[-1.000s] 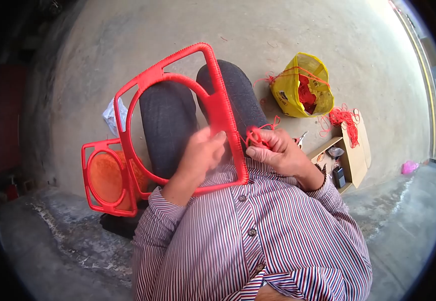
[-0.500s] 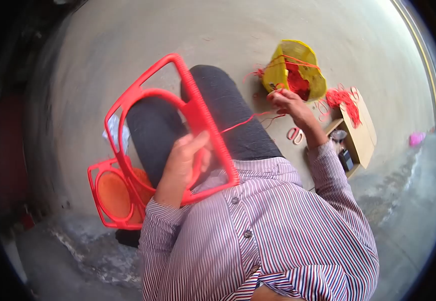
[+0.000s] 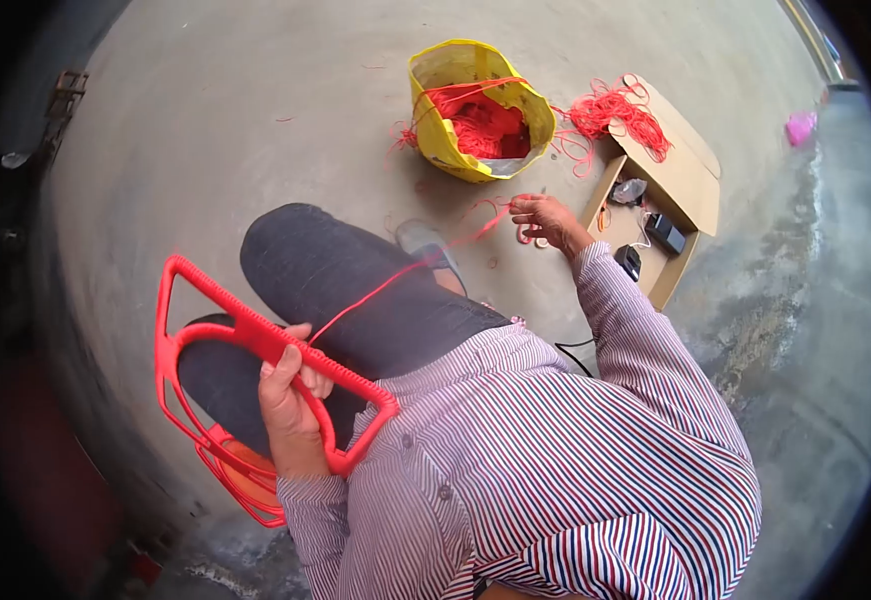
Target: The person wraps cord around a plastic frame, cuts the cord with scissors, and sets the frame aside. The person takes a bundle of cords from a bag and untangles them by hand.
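Lower and further left now, the red frame sits in the left hand, thumb and fingers clamped round its bar, long edge slanting; from that edge the red cord runs forward and right to the right hand, fingertips pinching it, near the yellow bag

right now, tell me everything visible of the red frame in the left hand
The red frame has rounded corners and a curved ring; its ridged edges look cord-wrapped. Tilted over the left leg, it is gripped by the left hand, one end close to the striped shirt. A red cord stretches from it toward the right hand.
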